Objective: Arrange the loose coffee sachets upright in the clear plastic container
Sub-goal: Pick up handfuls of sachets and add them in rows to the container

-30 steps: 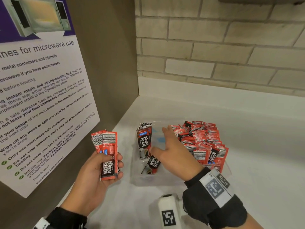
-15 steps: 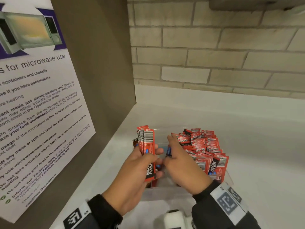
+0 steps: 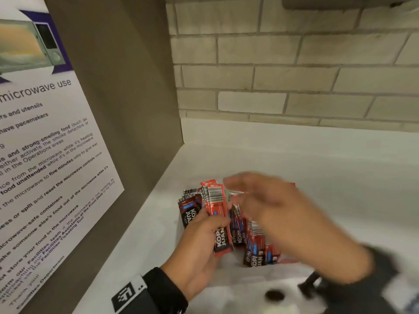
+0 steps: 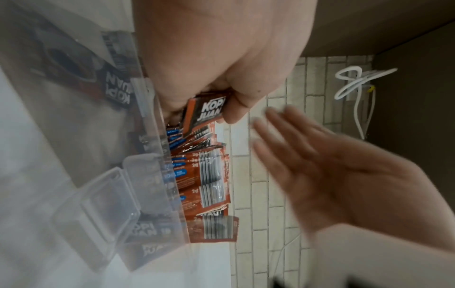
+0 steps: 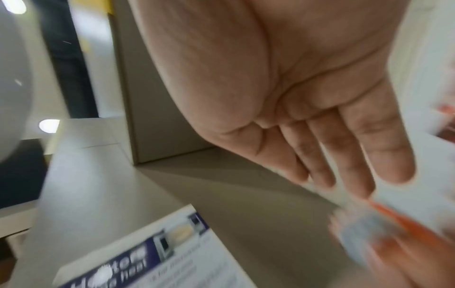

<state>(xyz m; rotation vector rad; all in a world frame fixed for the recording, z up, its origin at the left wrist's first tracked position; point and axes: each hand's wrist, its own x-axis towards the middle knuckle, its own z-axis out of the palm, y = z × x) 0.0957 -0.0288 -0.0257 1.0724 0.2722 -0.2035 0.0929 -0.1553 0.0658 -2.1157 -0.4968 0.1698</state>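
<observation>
Sachets going upright into the container at the table's back-left corner

My left hand clamps a bundle of coffee sachets over the clear plastic container; my right hand hovers flat and empty above the standing sachets, blurred, and could knock that row over

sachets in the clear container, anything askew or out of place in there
Yes. The sachets in the container lean at mixed angles, not neatly upright; through the clear container wall some appear to lie flat. The left hand grips a bunch not yet seated. The right hand is open, blurred.
</observation>
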